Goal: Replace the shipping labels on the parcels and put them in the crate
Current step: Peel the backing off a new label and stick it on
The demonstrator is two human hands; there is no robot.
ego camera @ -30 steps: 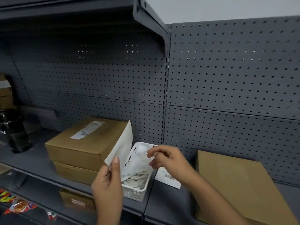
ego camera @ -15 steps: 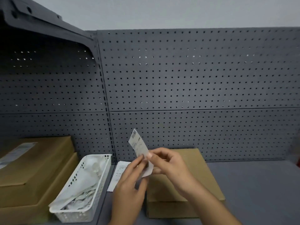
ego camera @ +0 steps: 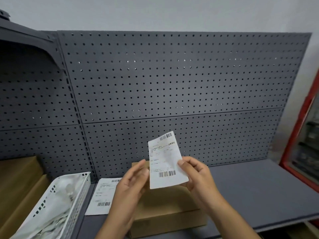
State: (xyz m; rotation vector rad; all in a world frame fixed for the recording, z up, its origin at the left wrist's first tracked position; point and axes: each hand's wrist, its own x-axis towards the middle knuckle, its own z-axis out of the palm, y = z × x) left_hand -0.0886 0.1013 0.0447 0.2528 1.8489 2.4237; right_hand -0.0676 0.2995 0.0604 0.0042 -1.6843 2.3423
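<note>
Hands hover over a brown parcel (ego camera: pixel 165 204), hiding part of its top. The right hand (ego camera: pixel 196 178) pinches a shipping label (ego camera: pixel 165 163) upright, and the left hand (ego camera: pixel 131 190), fingers loosely straight, meets the label's left edge. To the left, a second label (ego camera: pixel 103 195) lies on the shelf (ego camera: pixel 259 187) beside a white basket (ego camera: pixel 69 195). Pegboard (ego camera: pixel 172 83) stands behind.

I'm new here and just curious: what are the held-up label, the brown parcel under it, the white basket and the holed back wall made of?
Label: thin white paper; it bends and bears printed barcodes. Parcel: matte brown cardboard, by its colour and sharp folded edges. Basket: probably moulded white plastic, with slotted walls. Back wall: likely painted sheet metal, dark grey, evenly punched.
</note>
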